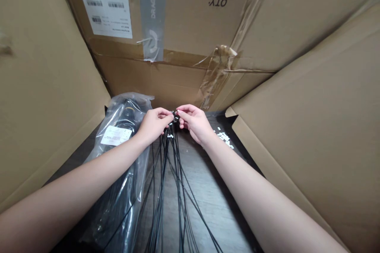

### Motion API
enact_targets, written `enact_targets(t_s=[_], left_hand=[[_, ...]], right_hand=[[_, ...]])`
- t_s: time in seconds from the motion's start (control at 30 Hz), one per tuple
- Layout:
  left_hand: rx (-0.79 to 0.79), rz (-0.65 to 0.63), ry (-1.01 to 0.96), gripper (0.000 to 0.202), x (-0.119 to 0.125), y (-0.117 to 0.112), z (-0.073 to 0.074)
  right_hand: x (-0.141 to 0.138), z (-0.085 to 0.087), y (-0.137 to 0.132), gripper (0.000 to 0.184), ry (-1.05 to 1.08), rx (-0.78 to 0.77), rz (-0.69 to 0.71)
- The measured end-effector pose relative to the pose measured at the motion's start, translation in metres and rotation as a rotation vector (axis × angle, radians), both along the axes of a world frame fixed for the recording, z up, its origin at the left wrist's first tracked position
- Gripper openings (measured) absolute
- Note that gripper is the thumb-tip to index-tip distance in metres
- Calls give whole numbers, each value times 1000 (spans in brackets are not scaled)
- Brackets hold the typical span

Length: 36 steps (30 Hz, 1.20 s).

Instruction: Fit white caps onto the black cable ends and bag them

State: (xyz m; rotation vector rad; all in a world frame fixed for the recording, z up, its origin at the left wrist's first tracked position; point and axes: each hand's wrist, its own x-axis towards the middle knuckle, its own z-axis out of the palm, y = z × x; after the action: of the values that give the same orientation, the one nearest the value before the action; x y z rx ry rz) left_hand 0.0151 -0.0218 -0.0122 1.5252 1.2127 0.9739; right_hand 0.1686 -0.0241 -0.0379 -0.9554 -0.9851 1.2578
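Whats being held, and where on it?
The left hand and right hand together pinch a bundle of thin black cables at its upper ends, near small white tags; the exact grip is hidden.

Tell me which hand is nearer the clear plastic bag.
Left. The left hand is at the clear plastic bag's right edge; the right hand is farther, past the bunched black cables.

Between my fingers (185, 112), the thin cables (170, 166) are black, dotted with tiny white tags (170, 136). The bench (208, 201) below shows grey-brown wood grain. The carton (50, 87) around me is plain tan, with a strip of grey tape (152, 8).
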Motion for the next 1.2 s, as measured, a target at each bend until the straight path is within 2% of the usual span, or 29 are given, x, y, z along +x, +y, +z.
enact_targets(t_s=[0.13,0.33,0.47,0.73,0.9,1.2], left_hand=[[49,-46,55,15,-1,-1,2],[15,36,54,23,-3,-1,4],[44,41,54,24,-4,0,2],[201,12,141,14,-5,2,-2],[204,5,140,14,-5,0,-1],[182,-17,127,20,-4,1,-4]], right_hand=[[1,4,-2,39,49,1,18],[-4,3,-1,51,40,-17,-40],[-5,4,-2,47,7,-17,-16],[-5,4,-3,44,-29,-9,17],[-6,3,-2,39,-82,25,46],[-3,1,-1,47,7,10,27]])
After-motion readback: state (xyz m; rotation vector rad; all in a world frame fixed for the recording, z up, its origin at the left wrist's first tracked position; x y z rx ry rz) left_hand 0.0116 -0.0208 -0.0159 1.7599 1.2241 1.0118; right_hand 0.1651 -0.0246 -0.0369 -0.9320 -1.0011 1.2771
